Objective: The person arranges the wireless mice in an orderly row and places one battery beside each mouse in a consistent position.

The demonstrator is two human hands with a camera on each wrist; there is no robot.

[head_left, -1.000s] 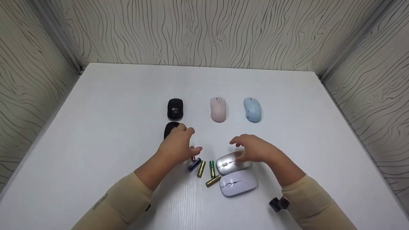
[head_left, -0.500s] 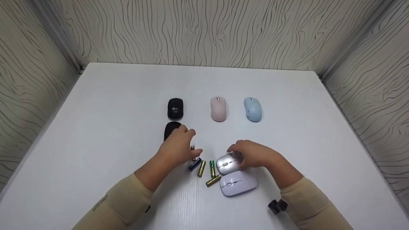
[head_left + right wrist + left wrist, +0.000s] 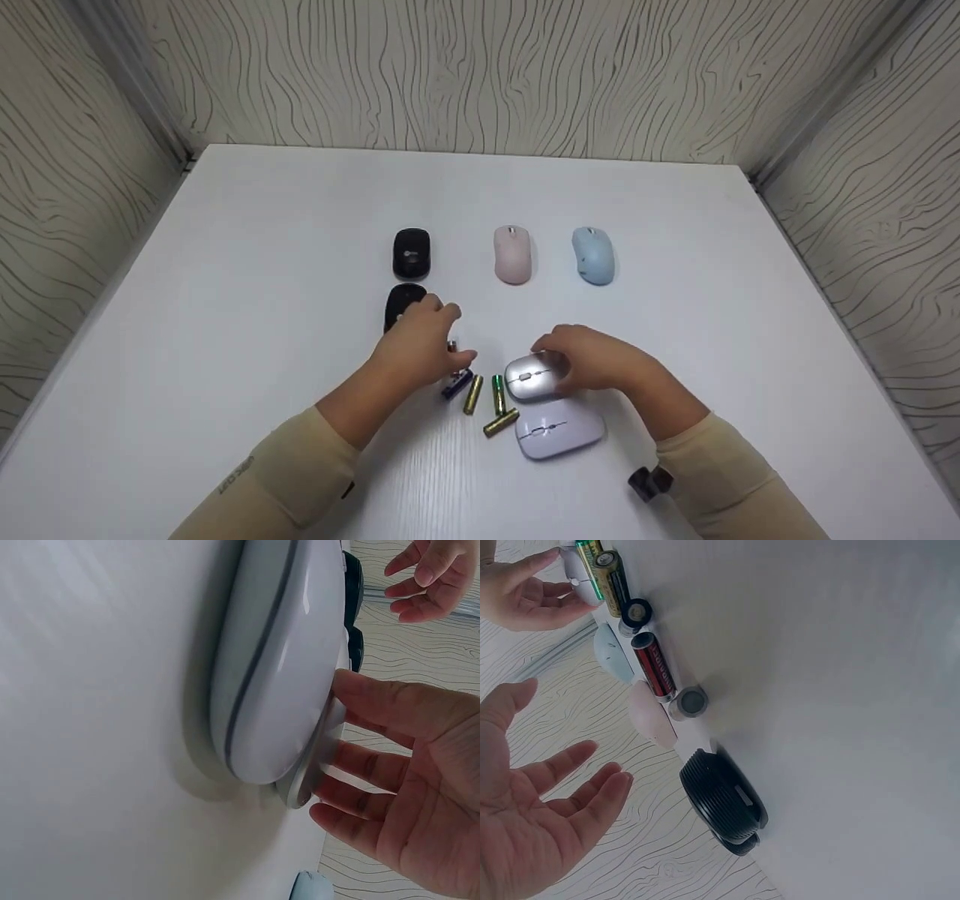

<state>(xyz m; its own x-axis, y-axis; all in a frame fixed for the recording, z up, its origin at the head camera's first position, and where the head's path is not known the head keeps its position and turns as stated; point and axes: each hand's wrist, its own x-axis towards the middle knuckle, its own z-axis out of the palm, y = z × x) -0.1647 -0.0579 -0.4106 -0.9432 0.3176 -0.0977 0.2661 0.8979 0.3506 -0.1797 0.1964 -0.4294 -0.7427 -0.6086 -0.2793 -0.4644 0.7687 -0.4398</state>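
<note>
My right hand [image 3: 601, 361] grips the silver computer mouse [image 3: 529, 378] by its rear part, thumb on the near side and fingers on the far side. Right beside it, nearer me, lies a white mouse [image 3: 559, 429], large in the right wrist view. My left hand [image 3: 414, 343] hovers with loosely spread, bent fingers and nothing in its grasp, partly covering a black mouse [image 3: 401, 303] in the head view. Below its thumb are a red battery [image 3: 653, 666] and a dark blue battery [image 3: 457, 384]. A gold battery [image 3: 473, 395], a green-ended battery [image 3: 499, 395] and another gold one lie between the hands.
Farther back on the white table [image 3: 300, 225] stand another black mouse [image 3: 412, 253], a pink mouse [image 3: 512, 255] and a light blue mouse [image 3: 593, 256]. Wood-patterned panels [image 3: 480, 75] enclose the back and both sides.
My right hand has come down and closed around the silver mouse, which has shifted slightly left and away from the white mouse. The left hand has stayed almost still.
</note>
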